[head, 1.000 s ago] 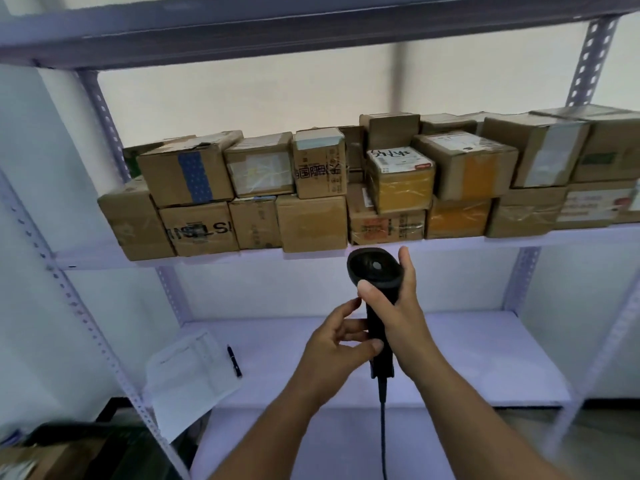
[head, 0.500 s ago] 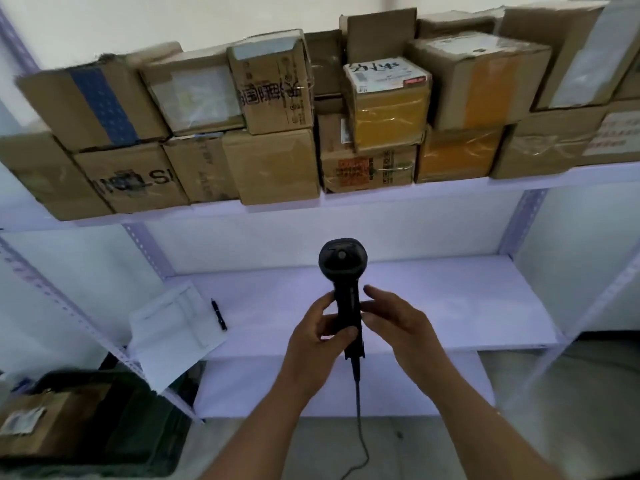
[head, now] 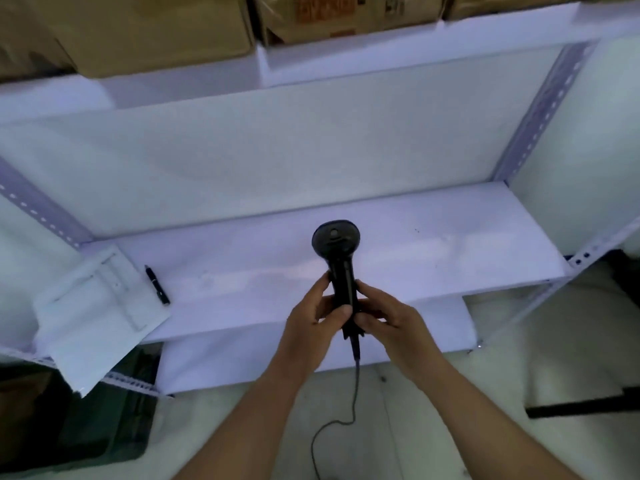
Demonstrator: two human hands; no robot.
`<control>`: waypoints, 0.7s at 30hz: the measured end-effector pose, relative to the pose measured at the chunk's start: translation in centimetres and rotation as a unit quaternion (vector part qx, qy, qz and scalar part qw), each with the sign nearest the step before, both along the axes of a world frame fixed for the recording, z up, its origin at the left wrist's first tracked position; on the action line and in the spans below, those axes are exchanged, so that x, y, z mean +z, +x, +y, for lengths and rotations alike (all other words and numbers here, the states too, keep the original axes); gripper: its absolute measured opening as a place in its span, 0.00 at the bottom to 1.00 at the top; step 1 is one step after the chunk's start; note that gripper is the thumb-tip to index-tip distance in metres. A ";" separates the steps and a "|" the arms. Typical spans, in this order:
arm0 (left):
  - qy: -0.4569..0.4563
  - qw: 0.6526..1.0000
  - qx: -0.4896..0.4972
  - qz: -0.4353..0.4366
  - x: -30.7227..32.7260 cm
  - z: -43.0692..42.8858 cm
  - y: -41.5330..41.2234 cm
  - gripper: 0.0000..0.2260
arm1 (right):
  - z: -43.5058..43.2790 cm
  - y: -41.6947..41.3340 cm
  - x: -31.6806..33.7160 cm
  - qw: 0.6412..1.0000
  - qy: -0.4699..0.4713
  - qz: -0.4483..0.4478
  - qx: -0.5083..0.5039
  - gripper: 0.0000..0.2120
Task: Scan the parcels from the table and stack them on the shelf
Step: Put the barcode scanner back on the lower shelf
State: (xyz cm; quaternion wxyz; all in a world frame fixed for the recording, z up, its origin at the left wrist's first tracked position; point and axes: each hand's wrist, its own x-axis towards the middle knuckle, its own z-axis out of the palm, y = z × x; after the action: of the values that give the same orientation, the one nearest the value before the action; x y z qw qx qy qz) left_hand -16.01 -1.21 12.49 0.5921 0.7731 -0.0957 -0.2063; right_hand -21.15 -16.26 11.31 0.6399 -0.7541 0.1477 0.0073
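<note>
Both left hand (head: 311, 318) and right hand (head: 393, 322) fingers grip scanner (head: 341, 261) above shelf (head: 450, 258), pen (head: 157, 285) nearby.

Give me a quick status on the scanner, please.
Holding: left hand and right hand both grip the scanner, upright. Cardboard parcels on upper shelf. Loose paper and pen on lower shelf.

Two limbs were in view. The left forearm (head: 249, 420) entered at the 6 o'clock edge, and the right forearm (head: 485, 420) entered at the 5 o'clock edge. Both forearms were bare along their whole visible length, from wrist to frame edge, and each widened from the wrist toward that edge. The left hand (head: 311, 317) and the right hand (head: 391, 323) were likewise bare. Knuckle ridges showed on the back of each hand. Finer surface detail, nails included, was blurred and could not be resolved.
</note>
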 end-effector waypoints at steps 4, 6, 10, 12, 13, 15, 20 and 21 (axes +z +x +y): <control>0.015 1.000 -0.013 0.008 -4.4 -0.5 1.7 0.27 | -0.3 1.3 -3.9 1.000 -0.009 0.008 0.005 0.24; 0.012 1.000 -0.008 0.008 -6.1 -1.0 2.7 0.27 | -0.3 2.3 -5.5 1.000 -0.013 0.007 0.007 0.24; 0.009 1.000 0.006 -0.007 -8.2 -2.3 5.5 0.25 | -0.6 5.4 -8.3 1.000 -0.007 -0.003 -0.004 0.23; 0.005 1.000 0.005 -0.015 -8.9 -2.9 7.2 0.24 | -1.0 7.2 -9.2 1.000 -0.016 -0.009 -0.006 0.22; -0.001 1.000 0.004 -0.017 -9.2 -3.2 7.9 0.24 | -1.2 8.0 -9.5 1.000 -0.020 -0.010 -0.004 0.21; -0.014 1.000 0.010 -0.015 -9.7 -3.5 9.4 0.24 | -1.6 9.8 -10.1 0.999 -0.028 -0.014 -0.003 0.19; -0.029 0.999 0.026 -0.002 -11.1 -4.0 12.0 0.24 | -1.7 13.3 -12.0 0.998 -0.056 -0.011 -0.008 0.17; -0.032 0.999 0.028 0.001 -11.4 -4.2 12.4 0.24 | -1.7 13.7 -12.3 0.998 -0.058 -0.007 -0.009 0.17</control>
State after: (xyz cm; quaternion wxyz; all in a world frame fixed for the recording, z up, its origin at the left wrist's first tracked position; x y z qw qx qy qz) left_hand -3.59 -5.37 1.11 0.6222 0.7559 -0.0802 -0.1873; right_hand -7.44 -18.00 -1.02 0.5960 -0.7888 0.1498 -0.0125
